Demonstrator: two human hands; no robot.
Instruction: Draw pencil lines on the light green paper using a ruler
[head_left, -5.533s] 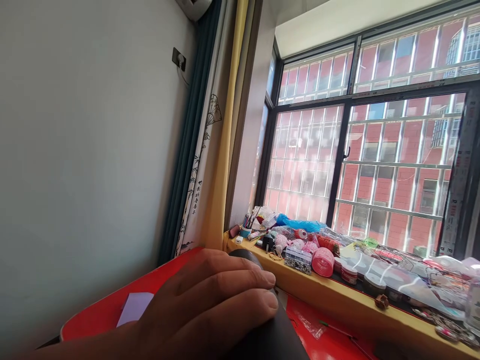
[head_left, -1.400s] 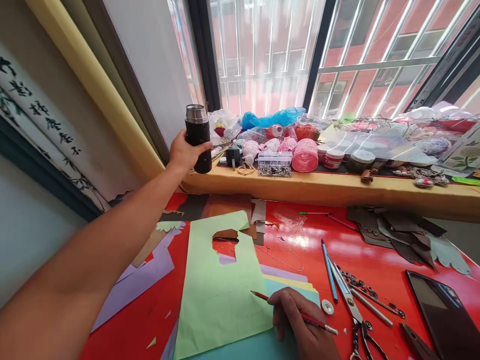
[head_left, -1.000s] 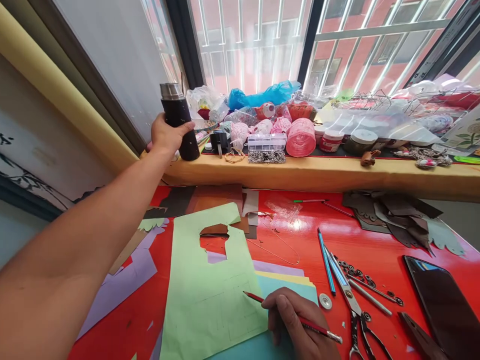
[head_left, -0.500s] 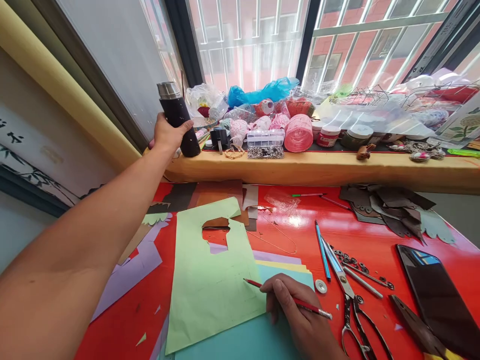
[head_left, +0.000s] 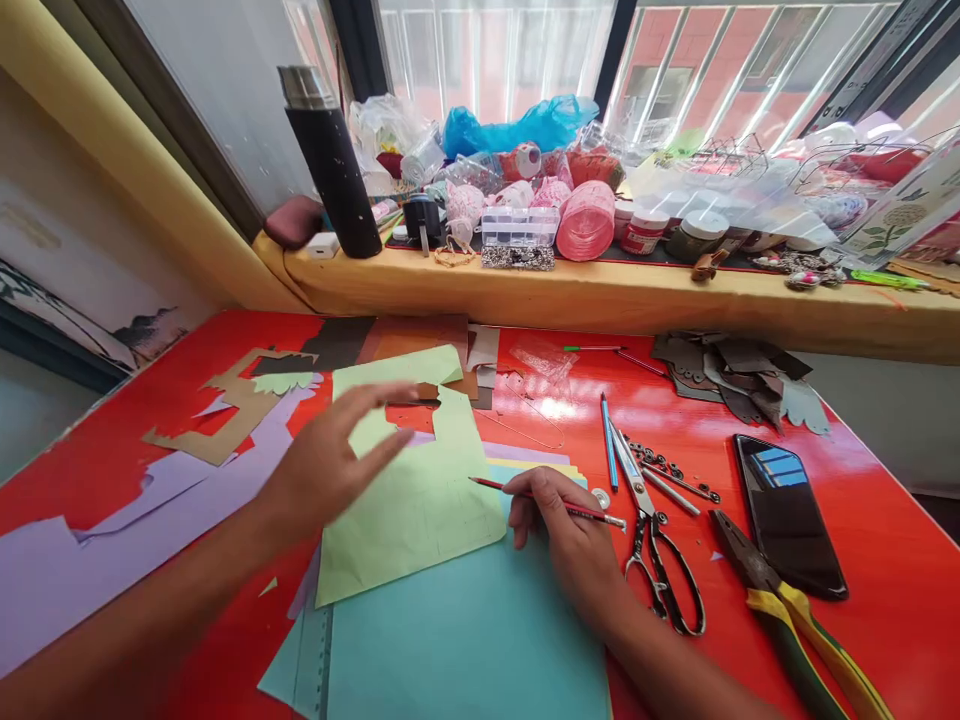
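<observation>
My right hand (head_left: 566, 535) grips a red pencil (head_left: 581, 511), its tip over the right part of a light green paper sheet (head_left: 405, 510). That sheet has a ragged hole cut near its top and lies on a stack of blue-green sheets (head_left: 465, 630). Above the green sheet's left side hovers my left hand (head_left: 337, 455), empty, thumb and fingers apart, slightly blurred. A black thermos (head_left: 335, 180) with a silver cap stands on the window ledge, beyond my left hand and apart from it.
Scissors (head_left: 651, 535), a blue pen (head_left: 608, 442), pliers (head_left: 780, 610) and a phone (head_left: 787, 515) lie to the right. Purple paper scraps (head_left: 172, 530) spread at left; dark scraps (head_left: 735, 370) pile at back right. The ledge (head_left: 465, 295) holds jars, bags and a plastic box.
My left hand has let go of the thermos, leaving it on the ledge, and has come back over the green sheet. My right hand still holds the pencil. The view has tilted down.
</observation>
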